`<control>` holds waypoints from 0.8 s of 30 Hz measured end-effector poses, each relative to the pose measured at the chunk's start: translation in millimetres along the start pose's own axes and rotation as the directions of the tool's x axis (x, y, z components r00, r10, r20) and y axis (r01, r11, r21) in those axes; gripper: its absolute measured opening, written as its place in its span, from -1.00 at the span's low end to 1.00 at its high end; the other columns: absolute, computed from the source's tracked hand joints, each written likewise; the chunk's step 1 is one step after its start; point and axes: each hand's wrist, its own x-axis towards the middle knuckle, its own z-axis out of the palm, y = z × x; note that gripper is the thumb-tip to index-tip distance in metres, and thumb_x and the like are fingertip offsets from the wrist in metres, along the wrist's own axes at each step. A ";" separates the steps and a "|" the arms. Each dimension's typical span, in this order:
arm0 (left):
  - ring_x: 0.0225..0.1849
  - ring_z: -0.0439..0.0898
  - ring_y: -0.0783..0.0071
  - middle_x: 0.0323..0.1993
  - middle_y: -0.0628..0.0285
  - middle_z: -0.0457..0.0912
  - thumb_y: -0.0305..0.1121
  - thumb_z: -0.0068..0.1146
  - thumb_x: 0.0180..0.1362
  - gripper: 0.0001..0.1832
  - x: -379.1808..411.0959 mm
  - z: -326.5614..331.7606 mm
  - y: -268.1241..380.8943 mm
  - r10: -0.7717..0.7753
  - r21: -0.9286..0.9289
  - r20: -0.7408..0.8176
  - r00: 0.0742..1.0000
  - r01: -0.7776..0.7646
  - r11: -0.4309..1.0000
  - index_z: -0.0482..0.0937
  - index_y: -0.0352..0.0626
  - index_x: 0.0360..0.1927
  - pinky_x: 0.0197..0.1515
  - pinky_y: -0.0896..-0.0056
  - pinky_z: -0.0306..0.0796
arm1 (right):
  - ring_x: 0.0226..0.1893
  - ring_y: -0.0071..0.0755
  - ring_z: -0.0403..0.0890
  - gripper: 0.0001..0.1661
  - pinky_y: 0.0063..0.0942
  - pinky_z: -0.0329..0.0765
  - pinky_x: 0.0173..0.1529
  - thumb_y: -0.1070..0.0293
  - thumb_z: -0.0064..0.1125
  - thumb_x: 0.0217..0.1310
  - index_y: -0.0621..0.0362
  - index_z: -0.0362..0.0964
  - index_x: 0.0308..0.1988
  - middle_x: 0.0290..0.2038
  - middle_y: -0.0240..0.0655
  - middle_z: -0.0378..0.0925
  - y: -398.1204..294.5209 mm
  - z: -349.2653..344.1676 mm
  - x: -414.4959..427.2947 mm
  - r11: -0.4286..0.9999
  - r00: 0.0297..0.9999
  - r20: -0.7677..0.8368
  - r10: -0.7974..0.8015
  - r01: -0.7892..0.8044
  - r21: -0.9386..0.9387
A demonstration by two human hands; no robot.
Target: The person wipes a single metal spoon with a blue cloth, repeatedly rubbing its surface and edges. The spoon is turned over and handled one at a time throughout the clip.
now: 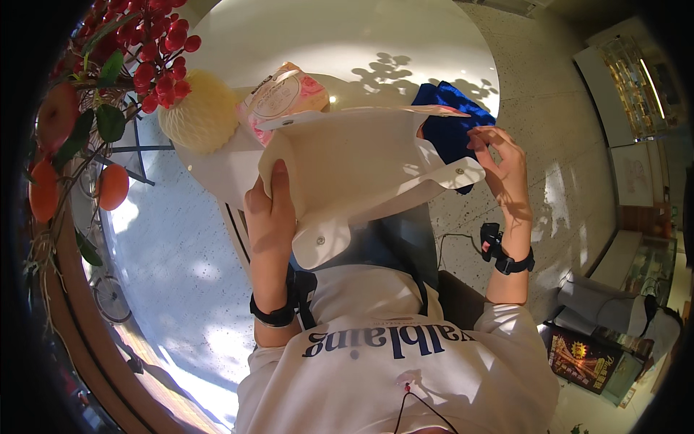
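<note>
An open white box-shaped case (352, 157) with rounded corner flaps and metal snap fasteners lies tilted in front of me, its inside facing up. My left hand (271, 206) grips its left end wall, thumb on the inner side. Beside the right corner flap is my right hand (499, 157), fingers bent; whether the fingertips touch the case I cannot tell. A dark blue folded cloth (455, 122) lies behind the case's right end, close to my right fingers. A pink and white floral tissue pack (287, 97) stands behind the case's left end.
The round white table (336, 27) carries a pale yellow ribbed ball-shaped object (200, 111) at its left. Red artificial berries (162, 54) and orange fruits (113, 187) hang at the left. At the lower right, a person in grey (602, 304) is near display counters.
</note>
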 end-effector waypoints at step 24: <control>-0.26 0.53 0.41 -0.29 0.09 0.65 -0.13 -0.11 0.38 -0.54 4.2 4.8 2.3 0.012 -0.151 0.071 0.997 -0.001 0.988 0.53 -0.42 -0.04 -0.15 0.41 0.39 | 0.15 0.17 0.46 -0.16 -0.26 0.38 0.22 -0.17 -0.29 0.42 0.35 0.02 0.33 0.11 0.18 0.44 98.7 107.1 -339.6 0.098 -0.003 0.505 0.863 -0.980 -0.172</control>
